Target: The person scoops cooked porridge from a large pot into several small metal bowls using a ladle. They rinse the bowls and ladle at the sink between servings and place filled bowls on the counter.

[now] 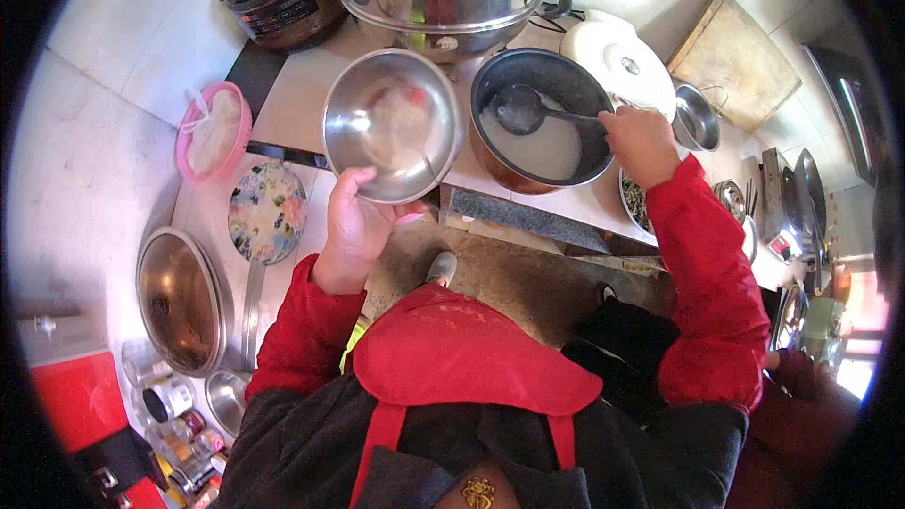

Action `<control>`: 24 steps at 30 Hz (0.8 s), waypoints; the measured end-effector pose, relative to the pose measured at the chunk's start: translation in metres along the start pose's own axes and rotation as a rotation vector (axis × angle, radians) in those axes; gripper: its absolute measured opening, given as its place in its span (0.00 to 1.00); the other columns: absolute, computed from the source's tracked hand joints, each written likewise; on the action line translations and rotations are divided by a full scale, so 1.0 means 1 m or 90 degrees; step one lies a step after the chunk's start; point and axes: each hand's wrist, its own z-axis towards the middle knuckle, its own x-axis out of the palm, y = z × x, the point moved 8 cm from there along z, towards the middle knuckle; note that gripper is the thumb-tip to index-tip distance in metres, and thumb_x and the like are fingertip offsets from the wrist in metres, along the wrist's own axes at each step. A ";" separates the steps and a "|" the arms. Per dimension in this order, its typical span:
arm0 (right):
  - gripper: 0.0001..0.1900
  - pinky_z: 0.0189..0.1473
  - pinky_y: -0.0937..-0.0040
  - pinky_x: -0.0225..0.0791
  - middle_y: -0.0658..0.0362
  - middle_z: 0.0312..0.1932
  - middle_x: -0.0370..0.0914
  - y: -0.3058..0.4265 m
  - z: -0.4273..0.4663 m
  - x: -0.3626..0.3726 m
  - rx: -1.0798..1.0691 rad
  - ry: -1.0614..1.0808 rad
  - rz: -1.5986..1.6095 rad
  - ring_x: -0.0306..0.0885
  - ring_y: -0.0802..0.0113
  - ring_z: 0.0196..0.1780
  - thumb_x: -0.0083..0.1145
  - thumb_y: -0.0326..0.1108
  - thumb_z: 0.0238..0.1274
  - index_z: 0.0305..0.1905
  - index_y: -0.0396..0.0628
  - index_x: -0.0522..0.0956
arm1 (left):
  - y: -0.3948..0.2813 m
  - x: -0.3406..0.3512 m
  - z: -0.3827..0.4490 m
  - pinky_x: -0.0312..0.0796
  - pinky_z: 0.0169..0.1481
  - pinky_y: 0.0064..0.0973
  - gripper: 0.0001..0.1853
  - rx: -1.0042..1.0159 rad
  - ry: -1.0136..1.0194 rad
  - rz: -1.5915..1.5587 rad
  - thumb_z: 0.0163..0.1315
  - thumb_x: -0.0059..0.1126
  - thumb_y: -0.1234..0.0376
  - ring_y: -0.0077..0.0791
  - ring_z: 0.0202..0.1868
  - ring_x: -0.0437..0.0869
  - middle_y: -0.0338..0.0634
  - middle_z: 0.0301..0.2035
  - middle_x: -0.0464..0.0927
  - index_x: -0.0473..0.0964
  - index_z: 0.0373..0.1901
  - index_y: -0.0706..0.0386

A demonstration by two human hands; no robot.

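My left hand [364,226] grips the lower rim of a stainless steel bowl [392,127], tilted so its shiny inside shows; little or nothing can be made out in it. My right hand [640,141] is closed around the handle of a dark ladle [520,109]. The ladle's round head is over or in the pale, whitish liquid [537,148] inside a deep dark-lined pot [484,148] with a copper-brown outside. Bowl and pot are side by side at the counter's edge.
Behind stand a steel steamer pot [438,3], a black cooker [286,0] and a white lid [622,60]. Leftward are a pink basin [244,131], a floral round board or mat [267,212] and a large lid [180,300]. Another person's hand [785,367] shows at lower right.
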 end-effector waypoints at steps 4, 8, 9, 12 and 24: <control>0.09 0.30 0.65 0.75 0.57 0.29 0.78 0.026 -0.014 -0.018 -0.099 -0.072 -0.163 0.82 0.62 0.31 0.55 0.30 0.58 0.43 0.43 0.77 | -0.008 0.012 0.045 0.70 0.61 0.45 0.29 -0.010 0.022 -0.120 0.66 0.43 0.54 0.43 0.57 0.77 0.49 0.58 0.74 0.64 0.64 0.61; 0.18 0.34 0.63 0.74 0.57 0.33 0.77 0.047 -0.016 0.022 -0.070 0.087 -0.096 0.80 0.60 0.35 0.56 0.32 0.56 0.54 0.46 0.76 | -0.002 0.027 0.087 0.61 0.70 0.44 0.30 -0.041 0.056 -0.162 0.67 0.43 0.52 0.41 0.65 0.70 0.48 0.63 0.69 0.63 0.66 0.58; 0.18 0.35 0.61 0.74 0.56 0.33 0.78 0.041 -0.015 0.023 -0.032 0.104 -0.011 0.81 0.59 0.36 0.58 0.34 0.56 0.53 0.46 0.77 | -0.003 0.031 0.096 0.61 0.70 0.44 0.30 -0.036 0.050 -0.159 0.67 0.44 0.52 0.41 0.65 0.70 0.48 0.63 0.69 0.63 0.66 0.58; 0.15 0.46 0.55 0.73 0.50 0.39 0.82 0.016 -0.017 0.031 0.133 0.193 0.284 0.81 0.51 0.44 0.61 0.40 0.56 0.47 0.48 0.81 | 0.012 0.034 0.113 0.61 0.69 0.51 0.32 -0.097 0.098 -0.190 0.66 0.45 0.50 0.46 0.66 0.68 0.48 0.65 0.66 0.61 0.68 0.55; 0.19 0.45 0.62 0.73 0.45 0.38 0.82 -0.023 -0.071 0.007 0.259 0.130 0.557 0.81 0.50 0.41 0.64 0.41 0.55 0.50 0.45 0.82 | -0.042 0.048 0.125 0.62 0.68 0.47 0.29 0.110 0.048 0.002 0.63 0.51 0.56 0.40 0.63 0.72 0.45 0.61 0.71 0.65 0.65 0.54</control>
